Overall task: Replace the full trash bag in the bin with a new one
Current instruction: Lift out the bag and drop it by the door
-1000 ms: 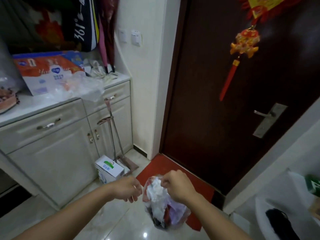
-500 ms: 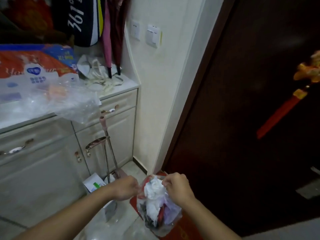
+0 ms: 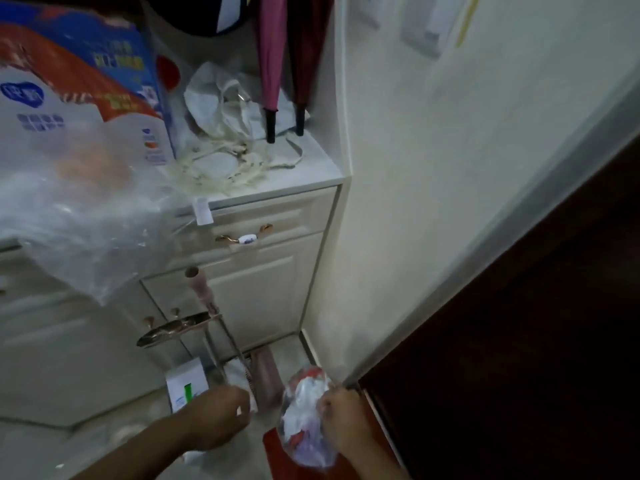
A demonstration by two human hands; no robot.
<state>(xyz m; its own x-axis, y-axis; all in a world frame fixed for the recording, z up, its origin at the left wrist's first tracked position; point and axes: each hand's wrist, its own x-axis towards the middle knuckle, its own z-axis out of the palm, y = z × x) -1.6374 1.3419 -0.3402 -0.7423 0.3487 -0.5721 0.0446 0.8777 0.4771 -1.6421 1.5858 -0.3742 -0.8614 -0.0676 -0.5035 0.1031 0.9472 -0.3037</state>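
head view: the right hand (image 3: 346, 422) grips the gathered top of the full trash bag (image 3: 304, 420), a clear bag stuffed with white and red scraps, hanging above the floor (image 3: 104, 441) just beside the dark door (image 3: 519, 358). the left hand (image 3: 221, 422) is curled with fingers drawn in near the bag's other side (whether it pinches any plastic, i cannot tell). behind it a dustpan handle (image 3: 202, 292) leans on the white cabinet (image 3: 270, 282). on the worktop (image 3: 311, 168), two folded umbrellas (image 3: 270, 64) stand at the back right corner, a loose clear plastic bag (image 3: 79, 209) overhangs the front edge.
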